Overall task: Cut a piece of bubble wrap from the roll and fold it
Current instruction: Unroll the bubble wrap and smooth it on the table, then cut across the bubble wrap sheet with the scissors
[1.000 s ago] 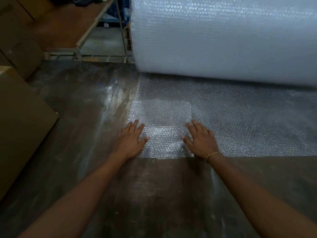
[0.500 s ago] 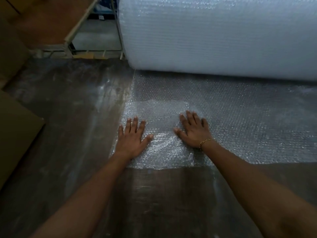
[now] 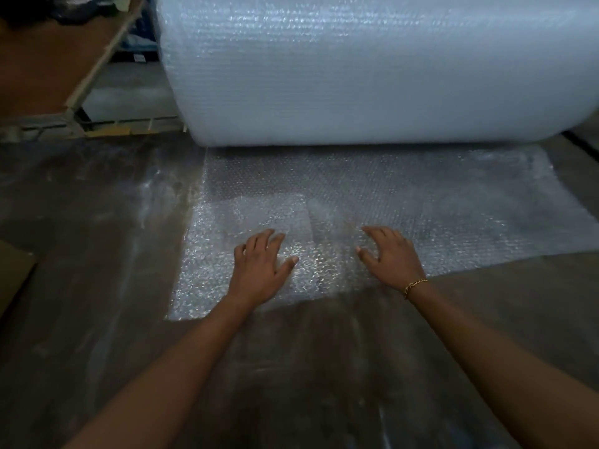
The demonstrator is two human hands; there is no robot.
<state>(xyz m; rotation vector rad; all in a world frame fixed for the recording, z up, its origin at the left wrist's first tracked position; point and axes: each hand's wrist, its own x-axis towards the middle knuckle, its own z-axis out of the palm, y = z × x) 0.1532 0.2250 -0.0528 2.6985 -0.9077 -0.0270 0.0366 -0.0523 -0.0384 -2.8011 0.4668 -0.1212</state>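
Here, both arms are reaching forward, palms down. The left hand (image 3: 261, 268) is lying flat, fingers spread, on a folded piece of bubble wrap (image 3: 259, 228); its grip is apart, holding nothing. The right hand (image 3: 390, 257) is arching just beside, fingertips touching the unrolled sheet (image 3: 453, 205), grip apart. Beyond both, the roll (image 3: 372, 69) is resting on the floor (image 3: 97, 222).

Bare forearms — a gold chain bracelet (image 3: 415, 284) at the right wrist

Warehouse: huge bubble wrap roll (image 3: 372, 69), cardboard (image 3: 13, 273), metal racking (image 3: 97, 63).
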